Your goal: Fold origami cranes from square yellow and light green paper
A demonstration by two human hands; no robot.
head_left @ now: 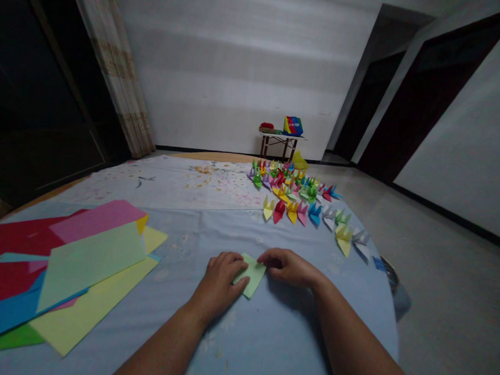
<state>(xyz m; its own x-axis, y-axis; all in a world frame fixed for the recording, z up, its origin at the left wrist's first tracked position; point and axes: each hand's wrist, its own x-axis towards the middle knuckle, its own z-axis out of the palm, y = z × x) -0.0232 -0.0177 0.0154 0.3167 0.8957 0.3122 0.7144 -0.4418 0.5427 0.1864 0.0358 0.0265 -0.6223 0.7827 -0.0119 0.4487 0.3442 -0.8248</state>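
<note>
A small folded square of light green paper (252, 276) lies on the table in front of me, with one corner pointing away. My left hand (226, 277) rests over its left side, thumb and fingers spread across it and pressing it down. At the upper right corner, my right hand (286, 265) has its thumb and fingertips pinched together on the paper's edge. Part of the square is hidden under the left fingers. Beyond my right hand stand folded paper cranes (302, 213) in many colours.
Loose coloured paper sheets (93, 263) overlap at the left. A light blue patterned cloth (178, 311) covers the round table. Its right edge runs just past the cranes. Farther back, a small side table (279, 137) holds a colourful box (293, 126) against the wall.
</note>
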